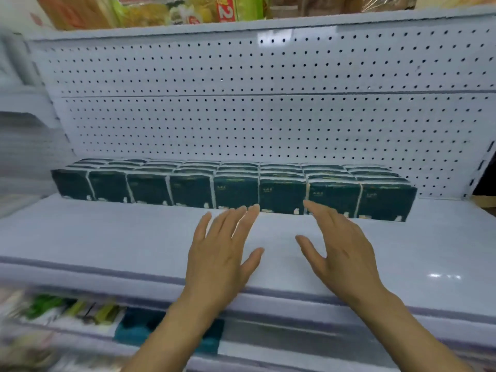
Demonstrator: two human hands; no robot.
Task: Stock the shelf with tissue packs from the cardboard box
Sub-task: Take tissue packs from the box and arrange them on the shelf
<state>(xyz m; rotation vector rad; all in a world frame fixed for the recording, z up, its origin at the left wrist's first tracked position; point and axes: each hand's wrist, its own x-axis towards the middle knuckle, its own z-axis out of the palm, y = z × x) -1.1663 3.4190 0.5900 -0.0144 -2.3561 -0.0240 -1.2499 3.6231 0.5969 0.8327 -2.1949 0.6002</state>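
Nearest us are our own forearms, reaching up from the bottom edge over the front lip of the shelf. Our left hand is spread flat with straight fingers and holds nothing; its fingertips lie right at the foot of the row of tissue packs, touching or just short of it, we cannot tell which. Our right hand is likewise spread and empty, its fingers angled toward the same row, the longest reaching the base of a pack right of centre. We judge both palms are set this way to push or square the front faces, since flat hands nudge a whole line evenly where a pinch would tilt one pack.

The dark green packs stand upright, pressed side to side in one long block at the far part of the shelf, several ranks deep against the pegboard back. Packing them tight to the back likely keeps them from toppling and leaves the near half of the white shelf bare for further rows.

The cardboard box is not in view. Above, an upper shelf carries blurred yellow and green packaged goods; below the front lip, a lower shelf shows green and teal items, too blurred to name.
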